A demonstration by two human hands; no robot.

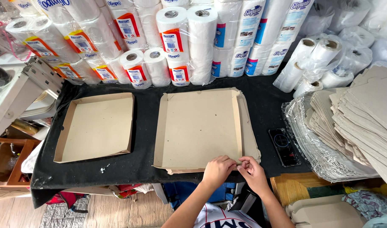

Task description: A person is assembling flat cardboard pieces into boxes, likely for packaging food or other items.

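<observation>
A shallow brown cardboard box tray (199,126) lies in the middle of the black-covered table (142,139), resting on another flat cardboard piece. My left hand (218,169) and my right hand (252,172) meet at its near right corner, fingers pinching the cardboard flap there. A second, folded cardboard tray (96,126) sits to the left, untouched.
Wrapped paper rolls (172,42) line the back of the table. A stack of flat cardboard blanks (362,118) lies on clear plastic at the right. A black phone (284,147) rests beside the box. A white machine (16,93) stands at the left.
</observation>
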